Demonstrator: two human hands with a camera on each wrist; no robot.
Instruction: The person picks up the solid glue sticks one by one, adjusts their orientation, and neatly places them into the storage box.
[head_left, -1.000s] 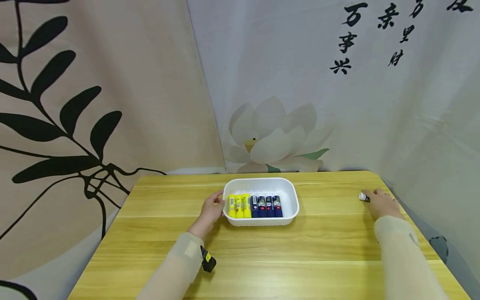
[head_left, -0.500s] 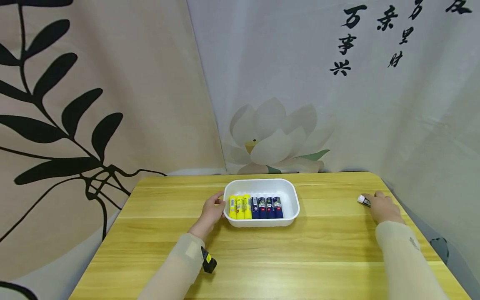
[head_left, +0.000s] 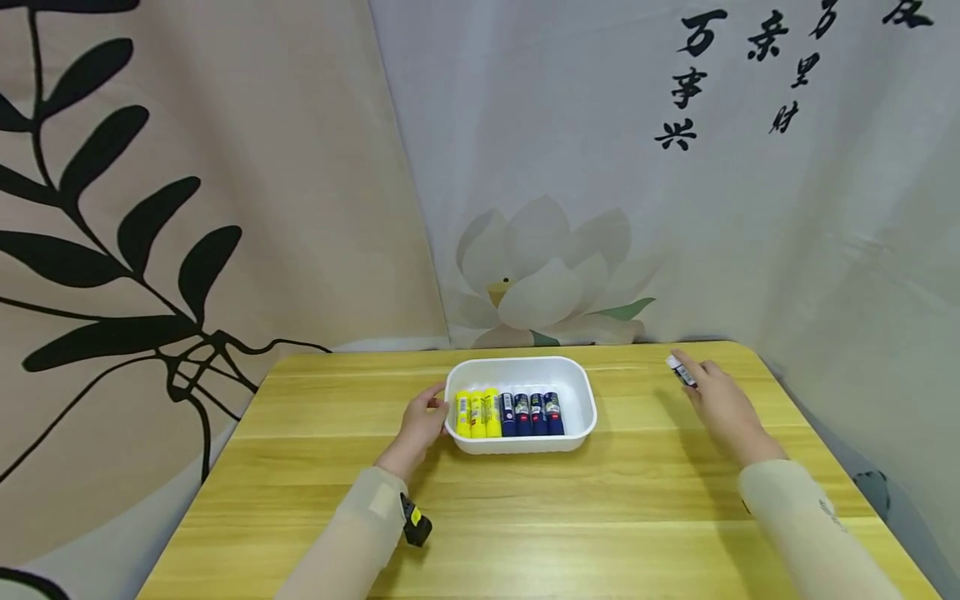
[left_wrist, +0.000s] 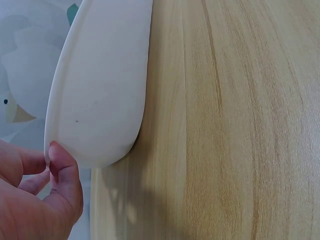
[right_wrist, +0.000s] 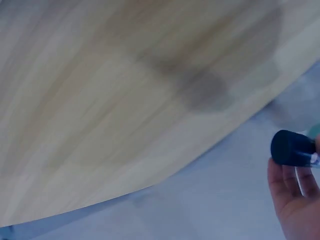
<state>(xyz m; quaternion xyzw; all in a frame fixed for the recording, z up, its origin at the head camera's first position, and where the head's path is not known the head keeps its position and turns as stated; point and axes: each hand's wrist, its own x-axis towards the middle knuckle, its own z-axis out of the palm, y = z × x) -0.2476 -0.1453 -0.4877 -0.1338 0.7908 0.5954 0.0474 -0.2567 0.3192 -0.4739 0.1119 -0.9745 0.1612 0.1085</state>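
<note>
My left hand [head_left: 422,423] pinches the left end of a white plastic tray [head_left: 525,446]; in the left wrist view, thumb and fingers meet at the rim of the tray [left_wrist: 102,85]. Inside the tray stand or lean yellow tubes [head_left: 477,415] and dark blue tubes [head_left: 530,415] in one row, with room at the right end. Over the table's far right part, my right hand [head_left: 727,411] holds a small glue stick [head_left: 681,371] with a white end and dark label. Its dark end [right_wrist: 292,148] shows in the right wrist view above the fingers.
The wooden table [head_left: 600,525] has its back edge just behind the tray. A printed cloth backdrop [head_left: 337,167] hangs behind and to the right. A black and yellow device [head_left: 416,521] sits at my left wrist.
The right hand has lifted the glue stick off the right side of the table and carried it leftward and toward the back. The left hand and tray stay put.
</note>
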